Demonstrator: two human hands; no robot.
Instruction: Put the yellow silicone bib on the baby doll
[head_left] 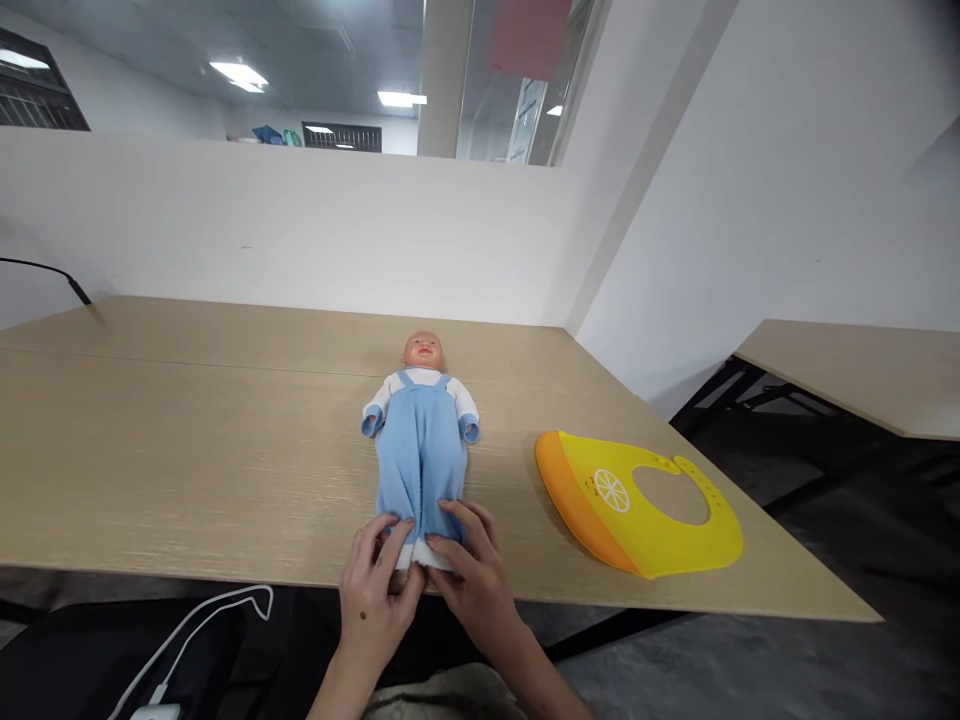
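Observation:
A baby doll lies on its back on the wooden table, its head toward the wall. It wears light blue overalls over a white top with blue cuffs. My left hand grips the left leg end of the overalls near the white hem. On the other leg end, my right hand has its fingers closed on the cloth. Both thumbs meet near the hem's middle, and the doll's feet are hidden. Right of the doll rests a yellow bib with an orange pocket and a white citrus print.
The table's front edge runs just beneath my hands. A white wall with a window above stands behind the table. At right is a second table across a gap. A white cable hangs at lower left, and a black cable is at far left.

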